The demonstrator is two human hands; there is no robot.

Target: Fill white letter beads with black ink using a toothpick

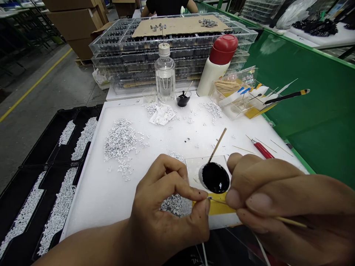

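Observation:
My left hand [169,203] pinches a tiny white part with dark marks [210,198] between thumb and index finger. My right hand [294,207] grips a thin wooden stick [291,221], its tip touching or nearly touching the part. Just beyond the fingertips is a small cup of glossy black paint [215,178], with another wooden stick [217,145] leaning out of it. Under the cup lies a clear plate with a yellow strip [222,209]. A heap of small white parts [174,205] is partly hidden behind my left hand.
More white parts [120,140] are heaped on the white table [91,199], and black trays [58,159] of them sit left. Farther back stand a clear bottle [165,75], a second black cup [183,99], a red-capped flask [217,64], a tool box [241,103] and stacked clear trays [124,55].

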